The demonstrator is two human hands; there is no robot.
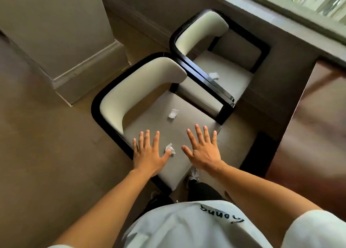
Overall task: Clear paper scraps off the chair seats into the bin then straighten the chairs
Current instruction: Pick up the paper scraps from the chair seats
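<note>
Two cream chairs with black frames stand side by side, both skewed. On the near chair's seat (149,120) lie two crumpled paper scraps: one (173,113) toward the seat's middle, another (170,148) beside my left thumb. My left hand (148,152) and my right hand (203,147) hover flat over the front of that seat, fingers spread, holding nothing. The far chair's seat (229,83) carries a third scrap (213,75) near its black armrest. No bin is in view.
A square pillar with a skirting base (78,60) stands left of the chairs. A window ledge (280,21) runs behind them. A dark wooden table (314,128) lies to the right. My legs and shoes (193,174) are at the near chair's front edge.
</note>
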